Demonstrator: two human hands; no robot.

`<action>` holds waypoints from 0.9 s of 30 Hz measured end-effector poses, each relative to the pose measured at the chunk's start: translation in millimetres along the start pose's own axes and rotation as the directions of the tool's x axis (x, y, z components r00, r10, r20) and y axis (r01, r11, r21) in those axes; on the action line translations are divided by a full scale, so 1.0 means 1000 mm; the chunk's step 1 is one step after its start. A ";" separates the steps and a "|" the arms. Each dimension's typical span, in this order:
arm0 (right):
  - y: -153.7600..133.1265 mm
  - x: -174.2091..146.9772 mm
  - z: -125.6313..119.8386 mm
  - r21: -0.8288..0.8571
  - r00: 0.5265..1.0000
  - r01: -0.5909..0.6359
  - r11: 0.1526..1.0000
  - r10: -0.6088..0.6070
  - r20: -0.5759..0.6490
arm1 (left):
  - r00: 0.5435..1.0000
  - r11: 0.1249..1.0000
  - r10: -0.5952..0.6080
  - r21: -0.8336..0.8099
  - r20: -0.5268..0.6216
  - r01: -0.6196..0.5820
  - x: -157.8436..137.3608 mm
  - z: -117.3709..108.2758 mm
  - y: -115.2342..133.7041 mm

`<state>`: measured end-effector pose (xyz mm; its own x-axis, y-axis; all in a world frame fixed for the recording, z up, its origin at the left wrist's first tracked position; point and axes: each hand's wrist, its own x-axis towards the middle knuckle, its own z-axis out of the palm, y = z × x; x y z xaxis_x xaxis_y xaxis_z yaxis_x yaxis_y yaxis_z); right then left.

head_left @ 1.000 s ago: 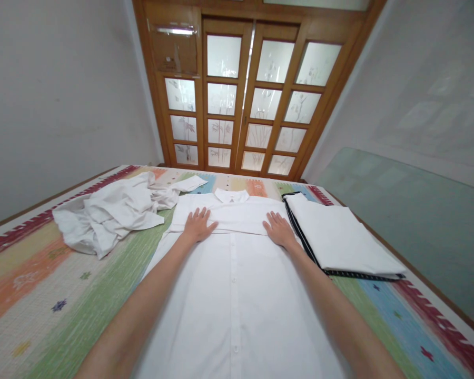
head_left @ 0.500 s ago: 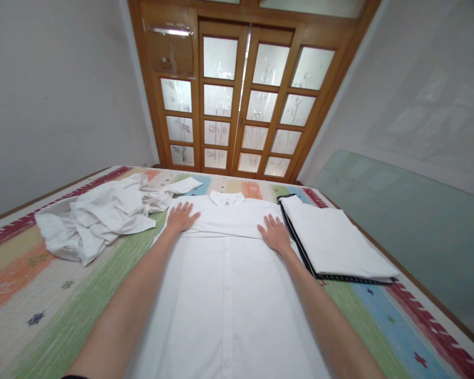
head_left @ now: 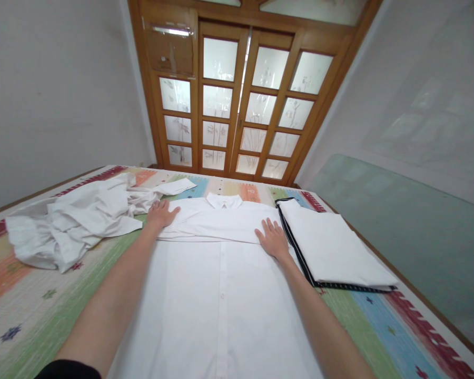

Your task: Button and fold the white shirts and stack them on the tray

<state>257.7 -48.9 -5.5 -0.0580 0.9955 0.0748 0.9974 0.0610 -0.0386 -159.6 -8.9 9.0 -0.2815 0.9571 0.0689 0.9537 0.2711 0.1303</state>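
Observation:
A white button-up shirt (head_left: 193, 295) lies spread front side up, collar at the far end, with its sleeves laid across the chest. My left hand (head_left: 161, 215) rests flat at the shirt's left shoulder edge, fingers stretched out. On the right side of the chest, my right hand (head_left: 273, 238) lies palm down on the folded sleeve, its fingers spread. Neither hand grips the cloth. Just left of my left hand is a crumpled white shirt (head_left: 90, 216), one sleeve reaching toward the laid-out shirt.
Folded white cloth on a black board-like sheet (head_left: 335, 242) lies at the right. Everything rests on a colourful striped bedspread (head_left: 63, 321). A pale green panel (head_left: 403, 221) stands along the right wall. Wooden glass-paned doors (head_left: 237, 100) are at the far end.
My left hand has slid left, to the shirt's shoulder edge. My right hand stays in nearly the same place. The crumpled shirt appears further left.

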 end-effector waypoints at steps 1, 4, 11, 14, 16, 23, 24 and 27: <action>0.000 0.000 0.000 0.000 1.000 -0.002 1.000 0.002 -0.001 | 1.000 1.000 -0.004 0.002 -0.009 0.004 0.000 0.000 -0.002; -0.001 0.001 0.000 -0.003 1.000 -0.009 1.000 0.009 -0.002 | 0.998 0.999 0.009 0.037 -0.062 -0.007 -0.003 -0.001 0.000; -0.004 -0.001 -0.002 -0.002 1.000 -0.023 1.000 0.023 0.008 | 0.939 0.938 0.332 0.136 -0.092 -0.319 -0.028 0.000 0.039; -0.005 -0.002 -0.004 0.000 1.000 -0.026 1.000 0.026 0.011 | 0.920 0.918 0.391 0.050 0.033 -0.392 -0.047 0.007 0.056; -0.006 -0.003 -0.005 0.000 1.000 -0.023 1.000 0.023 0.012 | 0.915 0.916 0.399 0.028 0.053 -0.401 -0.059 0.009 0.061; -0.008 -0.004 -0.006 0.006 0.999 -0.041 0.999 0.040 0.017 | 0.948 0.949 0.309 0.046 0.076 -0.313 -0.074 0.000 0.056; -0.009 -0.004 -0.006 0.007 0.999 -0.042 0.999 0.041 0.018 | 0.950 0.951 0.301 0.046 0.082 -0.306 -0.073 -0.002 0.055; -0.012 -0.005 -0.007 0.006 0.998 -0.045 0.999 0.045 0.034 | 0.951 0.954 0.293 0.045 0.096 -0.298 -0.072 -0.003 0.055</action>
<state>246.1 -54.8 1.8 -0.0142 0.9991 0.0387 0.9987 0.0160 -0.0475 -87.4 -63.0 13.9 0.0215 0.9997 0.0083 0.9980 -0.0219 0.0597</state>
